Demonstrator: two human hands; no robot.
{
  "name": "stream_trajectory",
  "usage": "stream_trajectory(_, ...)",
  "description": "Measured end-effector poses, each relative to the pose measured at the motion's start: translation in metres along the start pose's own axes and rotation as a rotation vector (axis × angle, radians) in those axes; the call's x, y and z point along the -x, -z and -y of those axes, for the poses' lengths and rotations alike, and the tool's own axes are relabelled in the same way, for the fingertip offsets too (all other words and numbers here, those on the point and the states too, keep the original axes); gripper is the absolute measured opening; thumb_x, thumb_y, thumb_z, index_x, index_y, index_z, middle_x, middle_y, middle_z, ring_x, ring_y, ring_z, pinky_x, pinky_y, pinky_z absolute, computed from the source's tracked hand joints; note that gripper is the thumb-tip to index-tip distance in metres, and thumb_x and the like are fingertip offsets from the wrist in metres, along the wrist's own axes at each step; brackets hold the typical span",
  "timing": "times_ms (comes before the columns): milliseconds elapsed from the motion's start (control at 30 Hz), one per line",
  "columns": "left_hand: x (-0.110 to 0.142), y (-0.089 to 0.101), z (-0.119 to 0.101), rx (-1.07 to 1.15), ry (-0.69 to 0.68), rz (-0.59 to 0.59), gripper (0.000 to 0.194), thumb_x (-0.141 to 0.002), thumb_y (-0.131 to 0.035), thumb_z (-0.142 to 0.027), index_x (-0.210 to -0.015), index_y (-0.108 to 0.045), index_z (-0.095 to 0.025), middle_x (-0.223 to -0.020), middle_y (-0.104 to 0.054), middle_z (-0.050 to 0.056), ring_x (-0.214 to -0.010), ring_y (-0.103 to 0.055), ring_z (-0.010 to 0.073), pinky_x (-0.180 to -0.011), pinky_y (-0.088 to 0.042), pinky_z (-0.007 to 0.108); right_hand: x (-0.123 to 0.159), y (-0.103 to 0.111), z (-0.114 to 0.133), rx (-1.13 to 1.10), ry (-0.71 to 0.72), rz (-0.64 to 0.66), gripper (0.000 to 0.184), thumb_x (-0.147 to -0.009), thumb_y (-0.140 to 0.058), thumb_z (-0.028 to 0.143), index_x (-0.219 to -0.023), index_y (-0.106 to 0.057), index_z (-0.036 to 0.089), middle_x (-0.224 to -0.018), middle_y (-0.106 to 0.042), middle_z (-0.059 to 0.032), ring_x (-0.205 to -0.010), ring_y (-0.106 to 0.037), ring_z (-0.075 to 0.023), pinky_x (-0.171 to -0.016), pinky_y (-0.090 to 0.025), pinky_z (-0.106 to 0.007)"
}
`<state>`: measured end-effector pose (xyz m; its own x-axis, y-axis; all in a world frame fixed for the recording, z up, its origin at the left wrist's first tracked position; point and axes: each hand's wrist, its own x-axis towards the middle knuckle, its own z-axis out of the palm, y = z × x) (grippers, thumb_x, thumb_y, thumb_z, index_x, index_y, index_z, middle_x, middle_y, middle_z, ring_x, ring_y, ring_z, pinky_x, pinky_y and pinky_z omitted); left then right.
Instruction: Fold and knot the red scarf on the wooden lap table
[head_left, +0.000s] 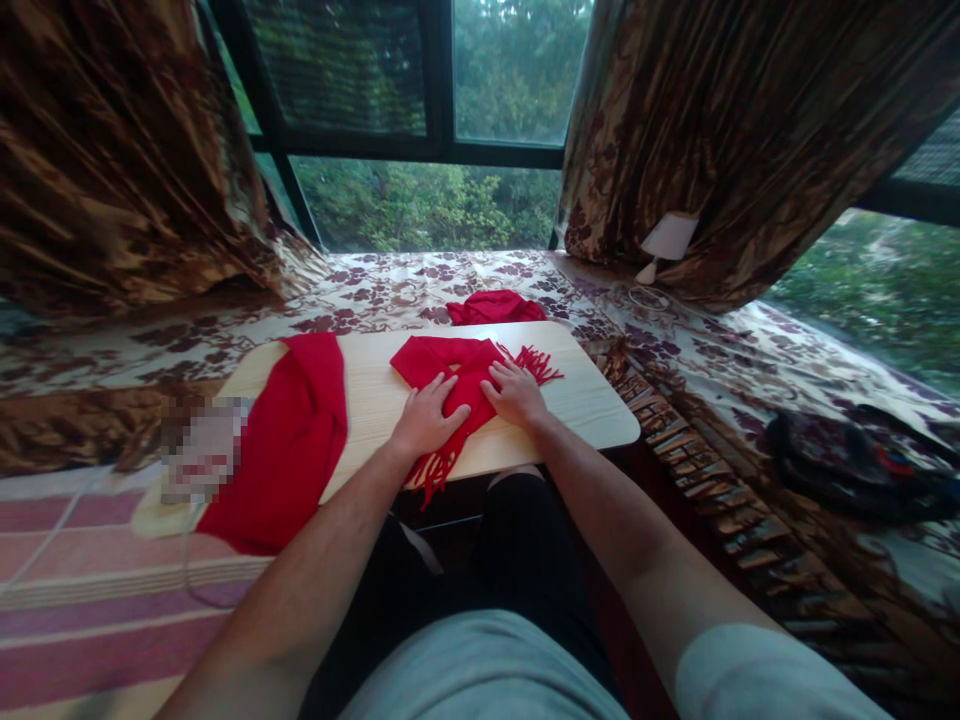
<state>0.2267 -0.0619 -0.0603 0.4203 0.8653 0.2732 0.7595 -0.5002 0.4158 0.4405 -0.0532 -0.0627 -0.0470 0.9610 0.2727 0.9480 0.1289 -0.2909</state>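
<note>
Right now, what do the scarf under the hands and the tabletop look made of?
Scarf: matte, knit or woven fabric, possibly wool; soft folds, fringed ends. Tabletop: pale wood or wood-look laminate, slight sheen; faint grain lines.

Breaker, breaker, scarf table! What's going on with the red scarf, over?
Left hand and right hand resting on fringed red scarf. Scarf folded over on table. Another red cloth at left, apart, not in the way.

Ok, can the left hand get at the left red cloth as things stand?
Probably yes: the left hand rests on the fringed scarf, but only bare table shows between it and the left red cloth.
</note>
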Motion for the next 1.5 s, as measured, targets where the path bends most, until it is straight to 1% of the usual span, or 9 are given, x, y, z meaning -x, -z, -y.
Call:
stream_trajectory(267,0.000,-0.004,-0.001,-0.052,0.062,-0.033,0.065,-0.096,-0.048,-0.056,-0.147,-0.052,-0.017,-0.149,-0.055,0.012,-0.143,-0.044,0.0277,-0.120,-0.029,0.043,0.000,0.001,0.002,0.040,-0.004,0.001,0.045,-0.103,-0.043,0.045,-0.137,-0.063,0.022,-0.152,-0.053,-0.0054,-0.145,-0.039,-0.0242,-0.120,-0.024,-0.047)
stream_trajectory(467,-0.005,0.006,-0.001,-0.062,0.051,-0.038,0.071,-0.093,-0.052,-0.057,-0.148,-0.052,-0.013,-0.141,-0.061,0.014,-0.130,-0.055,0.0290,-0.113,-0.037,0.039,0.000,0.000,0.002,0.050,-0.007,-0.024,0.042,-0.104,-0.042,0.040,-0.134,-0.065,0.021,-0.150,-0.055,-0.0066,-0.144,-0.041,-0.0249,-0.119,-0.025,-0.049)
stream_trajectory(633,-0.012,0.016,0.007,-0.117,-0.003,0.035,0.066,-0.094,-0.049,-0.059,-0.147,-0.055,-0.021,-0.136,-0.065,0.010,-0.122,-0.057,0.0304,-0.107,-0.041,0.042,0.000,-0.003,0.001,0.057,-0.028,-0.060,0.041,-0.103,-0.044,0.039,-0.131,-0.066,0.019,-0.148,-0.057,-0.0087,-0.141,-0.044,-0.0248,-0.118,-0.026,-0.048)
stream_trajectory(733,-0.008,0.015,0.010,-0.118,-0.030,-0.008,0.060,-0.095,-0.048,-0.056,-0.143,-0.059,-0.023,-0.135,-0.066,0.008,-0.123,-0.055,0.0302,-0.107,-0.040,0.044,-0.001,-0.003,0.000,0.060,-0.029,-0.064,0.039,-0.103,-0.044,0.038,-0.128,-0.068,0.019,-0.146,-0.058,-0.0090,-0.140,-0.045,-0.0245,-0.118,-0.026,-0.047)
stream_trajectory(933,-0.003,0.010,0.011,-0.024,0.032,-0.130,0.053,-0.092,-0.054,-0.052,-0.129,-0.070,-0.017,-0.122,-0.071,0.012,-0.119,-0.058,0.0321,-0.106,-0.041,0.048,0.000,-0.002,0.001,0.038,-0.017,-0.082,0.037,-0.102,-0.046,0.036,-0.124,-0.070,0.019,-0.144,-0.060,-0.0104,-0.138,-0.048,-0.0251,-0.117,-0.028,-0.047)
stream_trajectory(1033,-0.007,0.011,0.021,0.197,0.098,-0.166,0.047,-0.089,-0.056,-0.050,-0.119,-0.075,-0.018,-0.119,-0.073,0.011,-0.115,-0.062,0.0292,-0.106,-0.044,0.043,-0.002,-0.003,-0.003,-0.026,-0.011,-0.140,0.032,-0.100,-0.047,0.033,-0.115,-0.073,0.019,-0.137,-0.065,-0.0101,-0.133,-0.053,-0.0238,-0.115,-0.031,-0.042)
stream_trajectory(1167,-0.011,0.012,0.040,0.563,0.300,-0.307,0.043,-0.086,-0.058,-0.043,-0.117,-0.074,-0.017,-0.114,-0.075,0.009,-0.104,-0.068,0.0242,-0.098,-0.051,0.037,-0.007,-0.001,-0.019,-0.199,-0.233,-0.351,0.034,-0.098,-0.042,0.022,-0.109,-0.073,0.015,-0.120,-0.072,-0.0122,-0.115,-0.063,-0.0213,-0.106,-0.040,-0.033)
stream_trajectory(1300,-0.011,0.012,0.047,0.632,0.417,-0.435,0.036,-0.079,-0.062,-0.033,-0.109,-0.074,-0.016,-0.106,-0.076,0.008,-0.100,-0.069,0.0230,-0.095,-0.052,0.034,-0.009,0.004,-0.033,-0.328,-0.551,-0.528,0.036,-0.085,-0.042,0.009,-0.104,-0.072,0.012,-0.110,-0.074,-0.0129,-0.107,-0.064,-0.0233,-0.103,-0.043,-0.033)
stream_trajectory(1500,-0.010,0.012,0.042,0.536,0.435,-0.431,0.032,-0.080,-0.060,-0.030,-0.106,-0.075,-0.019,-0.105,-0.076,0.005,-0.101,-0.069,0.0207,-0.096,-0.051,0.031,-0.007,0.007,-0.032,-0.362,-0.593,-0.485,0.038,-0.082,-0.039,0.009,-0.102,-0.072,0.015,-0.109,-0.074,-0.0112,-0.107,-0.064,-0.0225,-0.101,-0.043,-0.031)
